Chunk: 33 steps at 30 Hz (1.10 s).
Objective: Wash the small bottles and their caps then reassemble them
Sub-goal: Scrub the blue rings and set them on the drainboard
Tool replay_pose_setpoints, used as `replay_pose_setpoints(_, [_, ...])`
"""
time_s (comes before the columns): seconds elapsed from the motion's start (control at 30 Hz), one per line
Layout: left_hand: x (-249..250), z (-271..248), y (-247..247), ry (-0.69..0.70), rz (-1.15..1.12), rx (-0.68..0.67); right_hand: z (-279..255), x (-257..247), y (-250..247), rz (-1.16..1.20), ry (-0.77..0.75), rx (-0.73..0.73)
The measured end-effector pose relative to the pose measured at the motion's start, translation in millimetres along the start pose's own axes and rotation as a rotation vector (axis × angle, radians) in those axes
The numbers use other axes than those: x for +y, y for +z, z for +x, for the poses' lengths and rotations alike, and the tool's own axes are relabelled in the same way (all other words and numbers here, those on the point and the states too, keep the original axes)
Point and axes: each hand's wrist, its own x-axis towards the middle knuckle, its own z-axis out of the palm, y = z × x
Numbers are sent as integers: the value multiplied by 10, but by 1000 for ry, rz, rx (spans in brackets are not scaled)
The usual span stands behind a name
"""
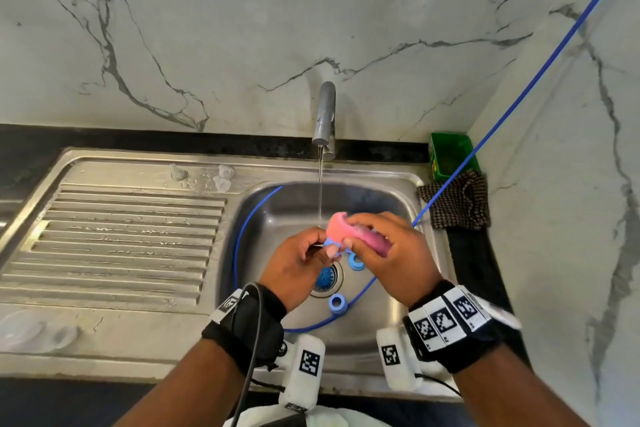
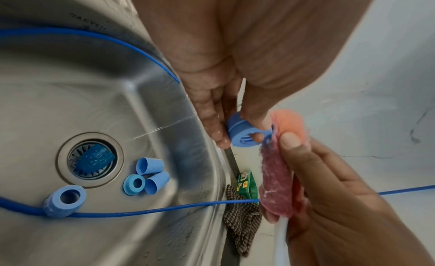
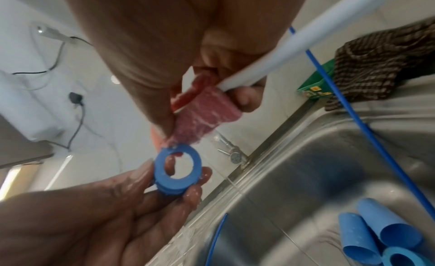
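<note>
cap: wet blue plastic ring-shaped cap [image 2: 244,130], open centre, ribbed rim, above the steel sink [image 1: 374,204]
left hand [image 1: 298,263]: fingertips pinch cap
right hand [image 1: 391,253]: curled round pink sponge [image 1: 349,232] touching cap

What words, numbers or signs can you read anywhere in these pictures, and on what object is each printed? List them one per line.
"50" on a yellow patch of the green packet; its other print is too blurred to read.
Stamped lettering on the sink wall: too faint to read with certainty.
Black-and-white square code markers on the wristbands: patterns only, no letters.
The yellow labels on the packet in the right wrist view are also blurred.
</note>
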Motion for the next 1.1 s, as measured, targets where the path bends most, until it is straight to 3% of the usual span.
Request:
replay_pose_setpoints(0.07, [-25, 2, 5, -1, 21, -3, 25, 41, -8, -23, 58, 33])
replay_pose_setpoints(0.2, [-77, 39, 5, -8, -16, -1, -16, -66, 73, -13, -142, -84])
replay_pose_setpoints(0.33, [-108, 59, -50, -29, -13, -21, 121, 78, 102, -78, 71, 44])
replay_pose_setpoints(0.47, [-123, 91, -71, -5, -18, -16, 28, -75, 192, -58, -109, -33])
replay_pose_setpoints(0.5, [-135, 105, -81, -5, -9, -19, 32, -53, 201, -59, -108, -37])
replay_pose_setpoints(0.6, [-132, 129, -88, -24, 1, -51, 119, 90, 171, -86, 76, 76])
replay_pose_setpoints(0.77, [-148, 158, -98, -17, -12, -42, 99, 45, 211, -114, -86, -15])
replay_pose_setpoints(0.9, [-122, 131, -104, 5, -48, -43, 197, 122, 159, -120, 61, 65])
replay_pose_setpoints(1.0, [-130, 119, -131, 11, -69, -46, 142, -15, 191, -108, -125, -28])
replay_pose_setpoints(1.03, [-144, 113, -143, 8, -71, -49, 144, -8, 195, -113, -123, -36])
replay_pose_setpoints(1.1, [-152, 89, -161, -1, -95, -44, 202, 69, 188, -93, 22, 20])
